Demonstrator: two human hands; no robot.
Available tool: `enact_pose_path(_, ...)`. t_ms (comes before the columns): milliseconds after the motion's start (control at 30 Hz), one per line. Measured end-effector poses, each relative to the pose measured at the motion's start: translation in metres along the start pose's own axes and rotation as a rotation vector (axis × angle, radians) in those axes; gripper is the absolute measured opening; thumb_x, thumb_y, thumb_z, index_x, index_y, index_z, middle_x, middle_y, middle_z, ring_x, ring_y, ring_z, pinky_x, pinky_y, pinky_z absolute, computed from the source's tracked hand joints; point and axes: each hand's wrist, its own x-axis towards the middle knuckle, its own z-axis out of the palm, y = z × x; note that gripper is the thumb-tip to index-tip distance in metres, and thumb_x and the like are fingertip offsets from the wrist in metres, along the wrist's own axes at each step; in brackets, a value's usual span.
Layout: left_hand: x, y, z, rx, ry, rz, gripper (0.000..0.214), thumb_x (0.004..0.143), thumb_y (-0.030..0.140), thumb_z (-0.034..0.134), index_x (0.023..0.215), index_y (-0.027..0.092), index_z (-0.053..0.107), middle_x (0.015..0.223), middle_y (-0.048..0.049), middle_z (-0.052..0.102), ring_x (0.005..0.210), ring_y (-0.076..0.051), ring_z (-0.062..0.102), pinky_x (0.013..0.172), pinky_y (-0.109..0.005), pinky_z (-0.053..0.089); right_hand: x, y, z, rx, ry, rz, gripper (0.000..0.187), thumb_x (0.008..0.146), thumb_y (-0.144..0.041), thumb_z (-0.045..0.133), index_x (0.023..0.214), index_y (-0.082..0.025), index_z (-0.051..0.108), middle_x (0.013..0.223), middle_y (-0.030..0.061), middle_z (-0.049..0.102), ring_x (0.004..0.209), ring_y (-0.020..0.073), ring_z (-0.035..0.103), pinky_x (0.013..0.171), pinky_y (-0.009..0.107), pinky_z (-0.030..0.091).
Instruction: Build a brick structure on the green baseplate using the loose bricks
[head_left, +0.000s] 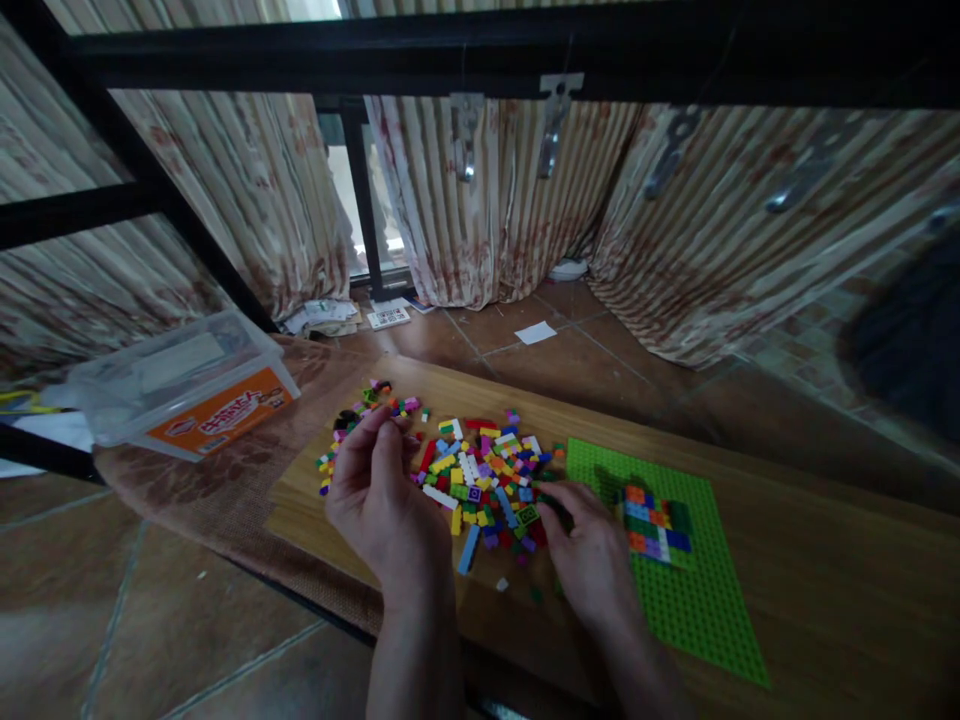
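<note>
My left hand is raised over the left part of a loose pile of toy building bricks. Its thumb and forefinger are pinched together; whatever may be between them is too small or hidden to name. At the pile's right edge, my right hand reaches down with curled fingers, the tips beside a lime green brick. I cannot make out what those fingers hold. Right of that hand lies a green baseplate, bearing a block of joined multicoloured bricks. A long blue brick lies at the pile's near edge.
The bricks and baseplate rest on a wooden board. A clear plastic box with an orange label stands at left on a brown cloth. A dark metal frame bar crosses above, before striped curtains. Papers lie on the tiled floor.
</note>
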Motion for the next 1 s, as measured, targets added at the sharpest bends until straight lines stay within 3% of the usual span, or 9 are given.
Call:
enact_pose_path(267,0.000,0.001,0.001,0.074,-0.014,0.008,0.013,0.074,0.020,0.067,0.085,0.014,0.067,0.077,0.0005,0.065,0.061,-0.006,0.056,0.056,-0.017,0.045,-0.013,-0.003,-0.002,-0.070,-0.071,-0.137,0.035,0.082,-0.013,0.051,0.110,-0.026,0.068,0.120,0.0073,0.060,0.110,0.0266,0.055,0.095,0.047,0.047)
enact_pose_path(467,0.001,-0.002,0.000,0.080,-0.044,0.035,0.011,0.073,0.016,0.066,0.083,0.015,0.068,0.078,0.0015,0.065,0.064,-0.006,0.058,0.059,-0.017,0.047,-0.011,-0.013,0.004,-0.055,-0.066,-0.126,0.028,0.082,-0.011,0.054,0.097,-0.027,0.070,0.117,0.0070,0.061,0.108,0.0270,0.056,0.092,0.048,0.050)
enact_pose_path(667,-0.002,-0.006,0.001,0.174,-0.118,-0.010,0.015,0.071,0.018,0.068,0.086,0.016,0.071,0.076,0.0013,0.066,0.063,-0.007,0.058,0.058,-0.018,0.047,-0.008,-0.015,-0.027,0.163,0.029,-0.056,0.026,0.092,-0.024,0.047,0.111,-0.024,0.064,0.108,0.0072,0.067,0.101,0.0209,0.063,0.088,0.037,0.052)
enact_pose_path(833,-0.015,-0.014,0.005,0.318,-0.328,-0.117,0.019,0.071,0.023,0.070,0.088,0.016,0.072,0.080,-0.0007,0.069,0.069,-0.010,0.061,0.063,-0.019,0.048,-0.002,0.014,-0.066,0.326,0.257,0.228,0.036,0.093,-0.041,0.046,0.119,-0.021,0.061,0.083,0.0048,0.071,0.074,0.0181,0.067,0.068,0.033,0.055)
enact_pose_path(1000,-0.041,-0.035,0.007,0.553,-0.752,-0.195,0.018,0.075,0.029,0.067,0.084,0.015,0.072,0.077,-0.0027,0.070,0.072,-0.015,0.062,0.066,-0.024,0.049,0.003,0.044,-0.092,0.562,0.468,0.396,0.043,0.083,-0.047,0.060,0.114,-0.016,0.064,0.077,0.0049,0.071,0.062,0.0161,0.065,0.062,0.034,0.056)
